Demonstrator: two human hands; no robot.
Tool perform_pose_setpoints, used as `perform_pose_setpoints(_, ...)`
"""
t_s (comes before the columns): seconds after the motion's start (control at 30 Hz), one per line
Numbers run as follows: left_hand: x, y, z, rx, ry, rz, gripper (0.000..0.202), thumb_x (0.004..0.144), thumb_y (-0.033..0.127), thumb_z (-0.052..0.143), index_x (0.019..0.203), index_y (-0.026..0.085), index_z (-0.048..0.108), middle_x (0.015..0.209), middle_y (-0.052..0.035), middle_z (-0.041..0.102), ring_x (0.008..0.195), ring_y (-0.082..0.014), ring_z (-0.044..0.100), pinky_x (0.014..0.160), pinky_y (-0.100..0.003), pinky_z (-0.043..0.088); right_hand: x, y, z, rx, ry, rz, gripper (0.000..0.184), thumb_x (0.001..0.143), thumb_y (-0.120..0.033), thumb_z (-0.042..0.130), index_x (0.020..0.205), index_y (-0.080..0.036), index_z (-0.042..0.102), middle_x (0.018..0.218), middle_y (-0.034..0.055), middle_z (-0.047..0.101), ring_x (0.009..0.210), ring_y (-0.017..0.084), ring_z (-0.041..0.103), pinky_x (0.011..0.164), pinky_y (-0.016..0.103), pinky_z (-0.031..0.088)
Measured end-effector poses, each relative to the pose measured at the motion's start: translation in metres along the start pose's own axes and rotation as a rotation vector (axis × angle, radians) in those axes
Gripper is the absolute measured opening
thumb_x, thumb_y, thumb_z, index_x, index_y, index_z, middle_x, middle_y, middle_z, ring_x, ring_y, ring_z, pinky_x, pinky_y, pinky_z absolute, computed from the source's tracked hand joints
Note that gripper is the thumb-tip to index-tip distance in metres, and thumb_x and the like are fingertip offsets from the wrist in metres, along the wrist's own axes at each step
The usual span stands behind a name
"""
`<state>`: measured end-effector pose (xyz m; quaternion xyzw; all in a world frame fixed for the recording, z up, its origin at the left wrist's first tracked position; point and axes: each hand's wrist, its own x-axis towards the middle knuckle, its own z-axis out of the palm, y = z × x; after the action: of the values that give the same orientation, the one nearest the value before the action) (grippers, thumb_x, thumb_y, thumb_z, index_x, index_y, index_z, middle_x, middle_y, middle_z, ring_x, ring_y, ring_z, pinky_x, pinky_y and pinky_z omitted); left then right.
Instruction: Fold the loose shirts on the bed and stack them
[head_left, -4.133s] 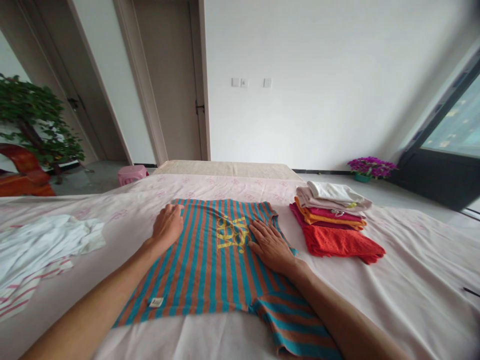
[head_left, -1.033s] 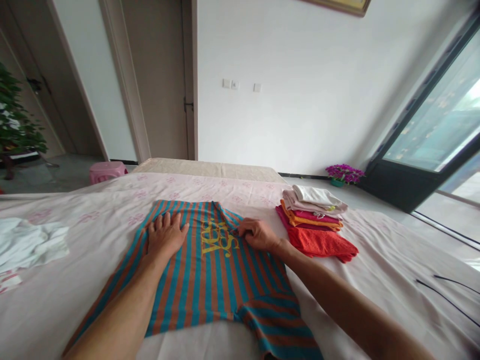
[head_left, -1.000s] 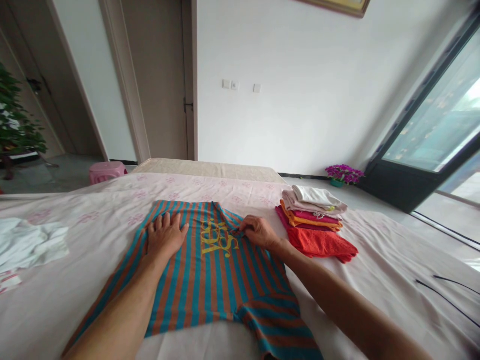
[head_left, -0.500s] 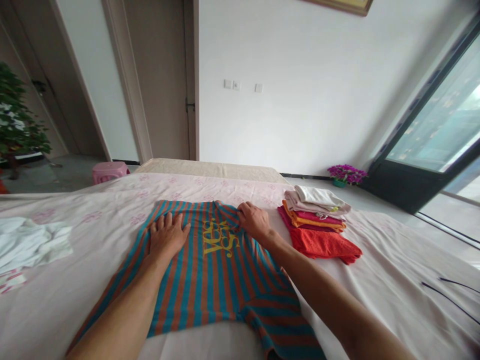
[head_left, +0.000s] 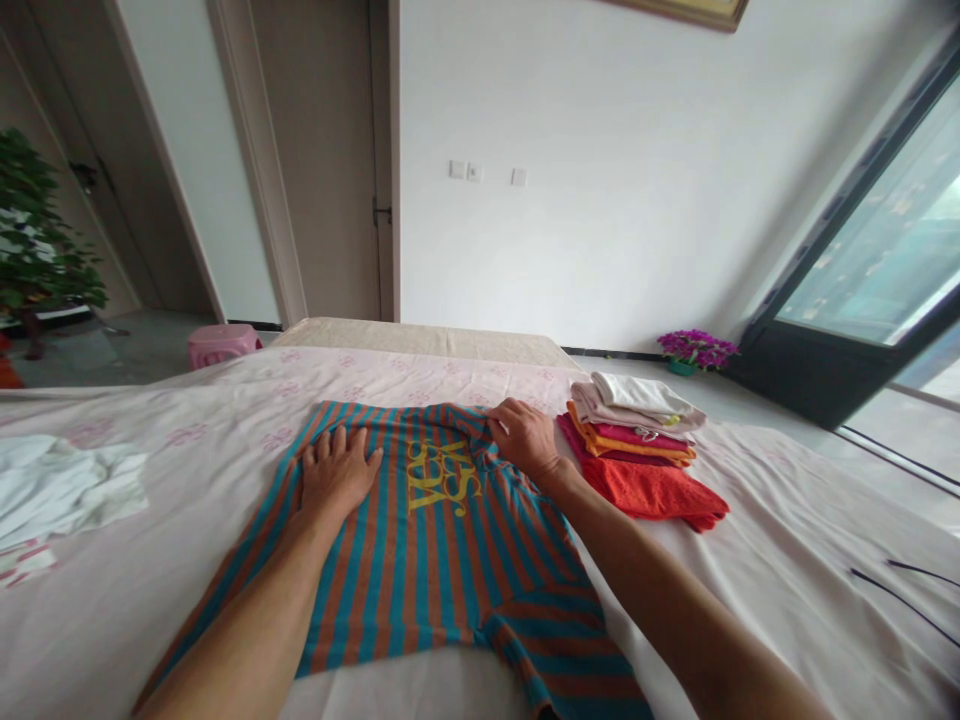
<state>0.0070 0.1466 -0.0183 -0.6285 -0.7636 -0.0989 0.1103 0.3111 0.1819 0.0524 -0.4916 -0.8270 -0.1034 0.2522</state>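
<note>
A striped shirt (head_left: 420,580) in teal and brown, with yellow lettering on it, lies spread on the bed sheet (head_left: 795,560). One of its sleeves reaches toward me at the lower right. My left hand (head_left: 339,475) rests flat on the shirt's left part, its fingers spread. At the far right edge of the shirt, my right hand (head_left: 525,437) is closed on the fabric with bent fingers. The cloth beside this hand is bunched into small folds.
A stack of folded clothes (head_left: 634,430), white, pink, orange and red, sits right of the shirt. White crumpled cloth (head_left: 67,490) lies at the left. Beyond the bed are a pink stool (head_left: 223,345), a leafy plant (head_left: 45,230) and purple flowers (head_left: 697,348).
My right hand has moved a little to the right, drawing the shirt's far edge with it. The lettering there looks more spread out. My left hand has stayed in place.
</note>
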Motion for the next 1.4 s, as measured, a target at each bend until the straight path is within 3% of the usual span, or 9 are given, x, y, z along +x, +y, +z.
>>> perform_pose_setpoints(0.13,0.000,0.000,0.000,-0.017,-0.003,-0.006,0.060,0.094,0.053,0.035,0.143,0.021,0.050,0.150,-0.0177,0.045,0.139,-0.0385,0.036,0.110,-0.055,0.025,-0.025,-0.020,0.001,0.179,-0.193,-0.333,0.021,0.095,-0.031,0.051,0.101,-0.026,0.071,0.100,0.0035,0.069,0.091,0.016,0.064,0.080,0.024,0.044)
perform_pose_setpoints(0.33,-0.001,0.001,-0.003,-0.008,-0.001,0.000,0.059,0.095,0.053,0.033,0.142,0.021,0.050,0.149,-0.0174,0.046,0.138,-0.0378,0.037,0.109,-0.054,0.027,-0.023,-0.025,0.011,0.323,-0.140,0.325,0.057,0.081,-0.045,0.070,0.130,-0.019,0.057,0.117,0.0106,0.066,0.097,0.023,0.066,0.078,0.030,0.049)
perform_pose_setpoints(0.47,-0.001,0.001,-0.003,0.011,-0.013,-0.011,0.059,0.095,0.053,0.034,0.143,0.022,0.049,0.150,-0.0162,0.045,0.139,-0.0372,0.036,0.110,-0.053,0.027,-0.012,-0.031,0.023,0.561,-0.330,0.207,0.021,0.081,-0.024,0.065,0.101,-0.023,0.073,0.093,0.0006,0.073,0.083,0.018,0.067,0.071,0.025,0.048)
perform_pose_setpoints(0.63,0.000,0.001,-0.002,0.005,-0.031,-0.013,0.060,0.095,0.054,0.031,0.145,0.024,0.047,0.153,-0.0149,0.042,0.140,-0.0365,0.034,0.111,-0.053,0.026,0.000,-0.037,0.025,0.622,-0.356,-0.082,0.020,0.072,-0.012,0.067,0.086,-0.024,0.076,0.085,-0.0022,0.073,0.080,0.015,0.065,0.073,0.022,0.047)
perform_pose_setpoints(0.73,0.002,0.000,-0.002,-0.003,-0.050,-0.018,0.062,0.095,0.055,0.031,0.146,0.023,0.046,0.154,-0.0153,0.041,0.141,-0.0367,0.034,0.111,-0.054,0.025,0.028,-0.015,0.014,0.684,-0.513,0.120,0.020,0.075,-0.015,0.065,0.090,-0.022,0.077,0.076,-0.0012,0.072,0.066,0.014,0.064,0.064,0.023,0.050)
perform_pose_setpoints(0.9,0.001,0.001,-0.002,0.005,-0.044,-0.024,0.062,0.095,0.055,0.032,0.146,0.022,0.047,0.153,-0.0164,0.042,0.140,-0.0377,0.035,0.111,-0.055,0.024,0.066,0.030,-0.002,0.365,0.179,0.633,0.050,0.083,-0.015,0.053,0.133,-0.011,0.057,0.125,0.0162,0.063,0.102,0.023,0.065,0.092,0.037,0.051)
perform_pose_setpoints(0.97,0.000,0.002,-0.003,0.011,-0.027,-0.016,0.061,0.095,0.054,0.033,0.145,0.022,0.048,0.152,-0.0166,0.043,0.139,-0.0374,0.036,0.110,-0.055,0.025,0.055,0.025,0.004,0.316,0.169,0.542,0.052,0.086,-0.017,0.051,0.137,-0.010,0.052,0.135,0.0197,0.055,0.117,0.026,0.059,0.102,0.039,0.046)
perform_pose_setpoints(1.17,-0.002,0.001,-0.005,0.008,0.004,0.005,0.058,0.095,0.052,0.034,0.142,0.022,0.051,0.149,-0.0173,0.046,0.137,-0.0374,0.039,0.109,-0.055,0.027,-0.023,-0.021,0.043,0.207,-0.207,-0.097,0.049,0.096,-0.033,0.048,0.142,-0.017,0.048,0.149,0.0142,0.046,0.140,0.027,0.039,0.114,0.045,0.034)
perform_pose_setpoints(1.4,-0.001,-0.002,-0.002,0.025,-0.009,0.005,0.056,0.095,0.047,0.034,0.142,0.022,0.049,0.148,-0.0145,0.048,0.137,-0.0345,0.039,0.110,-0.051,0.028,-0.038,0.014,0.048,-0.075,-0.305,0.131,0.055,0.101,-0.040,0.036,0.149,-0.013,0.040,0.156,0.0159,0.035,0.146,0.028,0.029,0.119,0.048,0.021)
